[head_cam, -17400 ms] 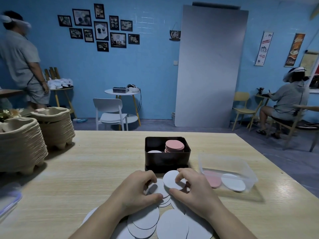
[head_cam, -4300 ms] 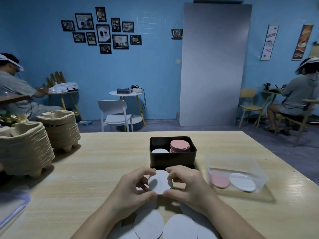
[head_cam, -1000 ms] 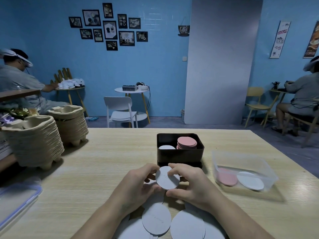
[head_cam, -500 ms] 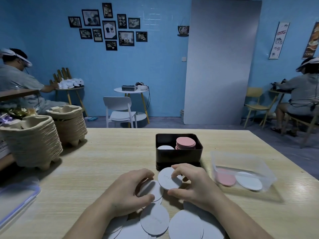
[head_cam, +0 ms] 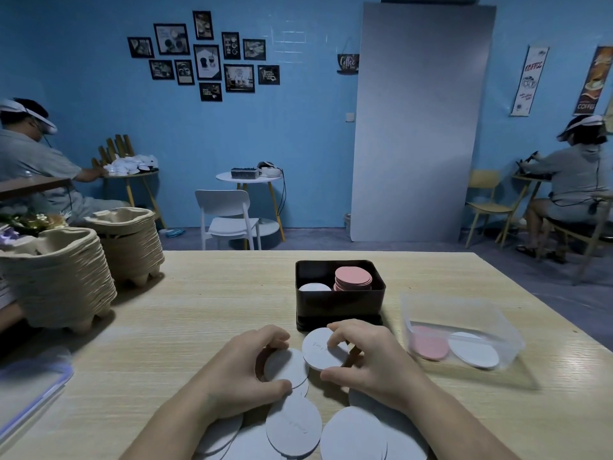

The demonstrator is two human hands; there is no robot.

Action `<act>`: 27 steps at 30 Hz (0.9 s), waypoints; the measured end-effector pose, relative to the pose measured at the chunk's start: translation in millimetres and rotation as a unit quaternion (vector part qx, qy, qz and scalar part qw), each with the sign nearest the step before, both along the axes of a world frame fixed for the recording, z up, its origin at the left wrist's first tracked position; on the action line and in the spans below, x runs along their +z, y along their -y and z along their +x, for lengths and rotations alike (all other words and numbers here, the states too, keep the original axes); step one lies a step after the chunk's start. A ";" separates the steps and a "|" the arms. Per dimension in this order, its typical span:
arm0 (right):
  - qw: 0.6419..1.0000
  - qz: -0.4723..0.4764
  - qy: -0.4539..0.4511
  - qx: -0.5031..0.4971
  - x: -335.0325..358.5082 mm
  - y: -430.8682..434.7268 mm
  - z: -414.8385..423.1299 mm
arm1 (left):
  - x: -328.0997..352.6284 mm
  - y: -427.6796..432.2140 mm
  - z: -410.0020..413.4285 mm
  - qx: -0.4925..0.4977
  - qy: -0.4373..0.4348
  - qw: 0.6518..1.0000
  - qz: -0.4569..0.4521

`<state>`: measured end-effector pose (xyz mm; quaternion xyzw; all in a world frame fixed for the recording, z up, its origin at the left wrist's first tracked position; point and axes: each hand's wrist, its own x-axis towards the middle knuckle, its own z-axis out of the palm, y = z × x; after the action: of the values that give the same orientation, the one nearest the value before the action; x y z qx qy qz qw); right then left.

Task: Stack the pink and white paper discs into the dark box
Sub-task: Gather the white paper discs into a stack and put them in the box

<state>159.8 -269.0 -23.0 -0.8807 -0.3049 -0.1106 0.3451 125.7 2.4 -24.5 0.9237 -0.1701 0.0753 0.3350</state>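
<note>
Nine o'clock on the table (head_cam: 199, 310): two piles of pulp trays (head_cam: 56, 277), and a plastic lid (head_cam: 30, 386) at eight o'clock, none of it part of the job as far as we can tell. Near six o'clock the left hand (head_cam: 238, 370) is curled over a white disc (head_cam: 285, 368), thumb under the near edge and fingertips on the far edge, pinching it off the heap. Below it the loose white discs (head_cam: 293, 426) fan out towards us, overlapping, a good many. Just right, the right hand (head_cam: 371, 363) pinches a second white disc (head_cam: 321, 350) between thumb and fingers, tilted up off the table; we cannot tell if it is one disc or a few together. At twelve o'clock from the hands, just beyond the fingertips, sits the dark box (head_cam: 340, 307): pink stack (head_cam: 353, 277) on its right, tall, above the rim; white stack (head_cam: 313, 287) on its left, low. At three o'clock a clear tub (head_cam: 464, 327) holds a pink disc (head_cam: 429, 343) and a spare white disc (head_cam: 474, 350). We judge pink nearly done and white barely started; most of the heap is left.
</note>
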 end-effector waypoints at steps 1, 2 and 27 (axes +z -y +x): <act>1.000 -0.002 0.000 -0.001 0.2 0.0 -0.1 | -0.4 -0.3 0.3 0.007 0.007 1.000 -0.006; 1.000 -0.003 0.000 -0.003 0.5 0.0 -0.2 | -0.3 -0.8 0.6 0.013 0.014 1.000 -0.011; 0.998 -0.020 0.025 0.056 0.6 -8.3 -0.7 | 4.9 20.2 4.7 -0.028 0.129 0.990 0.038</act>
<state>159.1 -260.8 -22.5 -0.8660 -0.3642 -0.1067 0.3257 130.3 -17.8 -19.6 0.9132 -0.2404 0.1781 0.2766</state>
